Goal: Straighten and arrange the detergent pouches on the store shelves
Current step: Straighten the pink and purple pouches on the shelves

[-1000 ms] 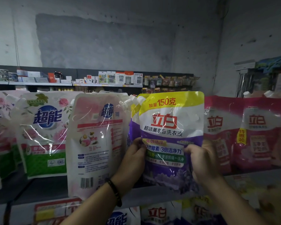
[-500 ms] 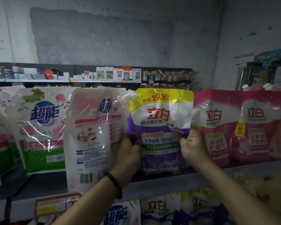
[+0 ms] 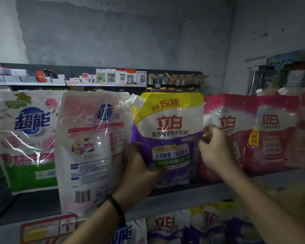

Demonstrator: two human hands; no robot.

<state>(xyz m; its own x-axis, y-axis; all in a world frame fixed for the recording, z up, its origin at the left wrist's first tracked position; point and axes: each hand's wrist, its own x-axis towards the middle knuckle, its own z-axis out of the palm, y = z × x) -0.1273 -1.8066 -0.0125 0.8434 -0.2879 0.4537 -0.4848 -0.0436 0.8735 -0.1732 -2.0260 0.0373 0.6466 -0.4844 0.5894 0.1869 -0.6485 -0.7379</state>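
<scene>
Head view, looking slightly upward at a store shelf point(image 3: 192, 192) in dim light; a purple pouch point(image 3: 169, 138) with a yellow top band and red lettering stands upright on it, its spout corner at the upper left; the left hand point(image 3: 139, 166) grips the pouch's lower left edge, thumb curled over the front and the other fingers hidden behind; a dark bracelet point(image 3: 117, 208) circles that wrist; the right hand point(image 3: 213, 148) is bunched at the pouch's right edge, fingertips point(image 3: 201, 138) pinching the film about mid-height, right where it meets the neighbouring magenta pouch point(image 3: 224, 120); a second magenta pouch point(image 3: 273, 131) stands just beside that one, further right, both upright and facing forward; to the left of the purple pouch a white and pink pouch point(image 3: 92, 150) shows its back panel with a barcode, its foot forward at the shelf's front edge and its upper right corner overlapping the purple pouch's spout; further left a white pouch with green base point(image 3: 28, 138) and rose print faces front; a red price label point(image 3: 49, 228) sits on the shelf lip below; on the lower tier more purple pouches point(image 3: 167, 226) show their tops; behind, a far shelf point(image 3: 65, 84) carries boxed calculators point(image 3: 121, 78) and small stationery against a grey wall.
</scene>
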